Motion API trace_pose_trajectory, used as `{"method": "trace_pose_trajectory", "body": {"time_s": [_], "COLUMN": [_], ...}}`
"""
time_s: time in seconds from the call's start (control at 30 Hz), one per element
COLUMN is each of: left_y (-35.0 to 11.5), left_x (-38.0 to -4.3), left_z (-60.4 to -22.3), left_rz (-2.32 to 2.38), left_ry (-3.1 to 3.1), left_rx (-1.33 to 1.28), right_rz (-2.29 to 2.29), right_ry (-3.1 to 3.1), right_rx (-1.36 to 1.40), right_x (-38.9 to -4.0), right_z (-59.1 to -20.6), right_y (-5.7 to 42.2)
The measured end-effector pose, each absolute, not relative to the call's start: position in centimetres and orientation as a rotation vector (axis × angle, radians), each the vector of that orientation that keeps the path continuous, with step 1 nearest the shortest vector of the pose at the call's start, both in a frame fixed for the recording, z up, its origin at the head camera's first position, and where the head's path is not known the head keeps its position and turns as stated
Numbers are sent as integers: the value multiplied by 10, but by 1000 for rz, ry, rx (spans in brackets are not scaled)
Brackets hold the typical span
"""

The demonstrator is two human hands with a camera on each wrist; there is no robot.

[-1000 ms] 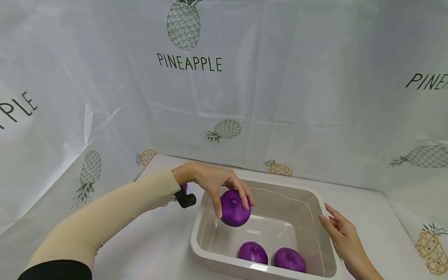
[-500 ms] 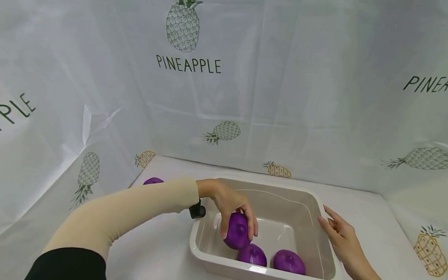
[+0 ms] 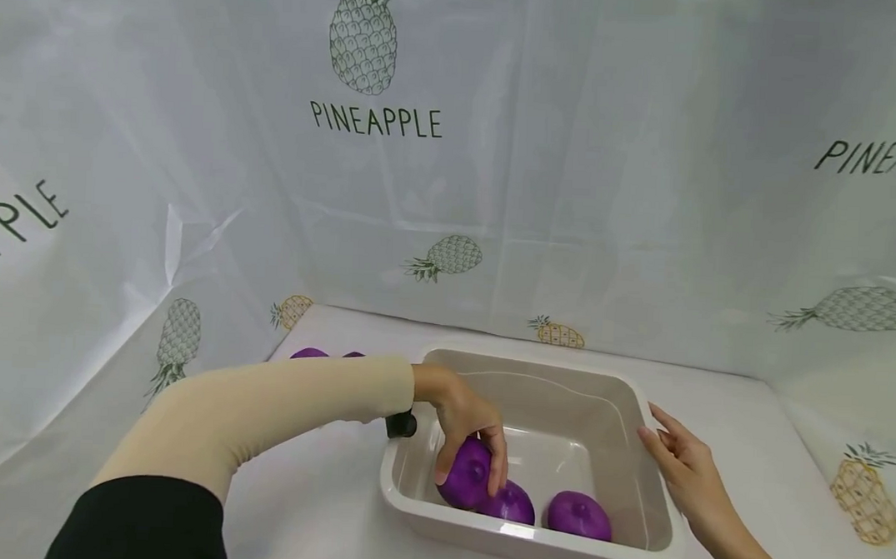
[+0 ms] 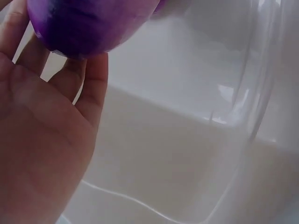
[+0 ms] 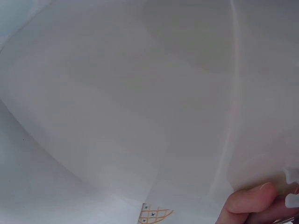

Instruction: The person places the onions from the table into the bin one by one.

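Observation:
My left hand (image 3: 470, 418) reaches down into a beige plastic tub (image 3: 530, 546), thumb and fingers around a glossy purple onion (image 3: 469, 474) with a small nub. This onion is low in the tub's front left part and overlaps a second onion (image 3: 511, 503) in the head view. Further right, near the front wall, lies another onion (image 3: 579, 515). In the left wrist view, the fingers curve against the lower side of the held onion (image 4: 88, 23). On the tub's right side, my right hand (image 3: 687, 469) grips the rim, its thumb showing in the right wrist view.
Behind the left sleeve (image 3: 308, 398), the tops of two more purple things (image 3: 309, 353) peek out on the white table (image 3: 319, 491). A pineapple-print sheet (image 3: 609, 195) rises behind and beside the table. A black wrist camera (image 3: 401, 424) hangs by the tub's left rim.
My left hand has lowered the onion from above the tub's left part down beside the second onion near the front. The right hand stays at the rim.

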State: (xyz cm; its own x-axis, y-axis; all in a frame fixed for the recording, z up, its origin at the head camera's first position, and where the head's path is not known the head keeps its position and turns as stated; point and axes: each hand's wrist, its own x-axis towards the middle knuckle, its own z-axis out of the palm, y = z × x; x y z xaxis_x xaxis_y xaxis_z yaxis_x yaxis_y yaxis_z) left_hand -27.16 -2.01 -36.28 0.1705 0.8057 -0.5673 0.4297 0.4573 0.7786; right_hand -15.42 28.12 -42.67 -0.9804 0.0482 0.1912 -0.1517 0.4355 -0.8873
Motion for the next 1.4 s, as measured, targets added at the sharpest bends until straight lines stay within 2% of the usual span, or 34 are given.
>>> {"method": "trace_pose_trajectory", "body": {"time_s": [0.7,0.97,1.4], "left_y": [2,2,-2], "left_x": [-256,-257,-256], "left_z": [-394,-398,-398], "left_rz": [139,42,14], "left_ry": [1437,1497,1577], "left_rx": [944,951,802], "right_rz": [1626,1622,1569], "right_ry": [-2469,-2469,-2498], "right_rx": [98,102,56], "right_x": [-154,-153,-155], "right_z": [-427,-426,-426], "right_y": [281,282,281]}}
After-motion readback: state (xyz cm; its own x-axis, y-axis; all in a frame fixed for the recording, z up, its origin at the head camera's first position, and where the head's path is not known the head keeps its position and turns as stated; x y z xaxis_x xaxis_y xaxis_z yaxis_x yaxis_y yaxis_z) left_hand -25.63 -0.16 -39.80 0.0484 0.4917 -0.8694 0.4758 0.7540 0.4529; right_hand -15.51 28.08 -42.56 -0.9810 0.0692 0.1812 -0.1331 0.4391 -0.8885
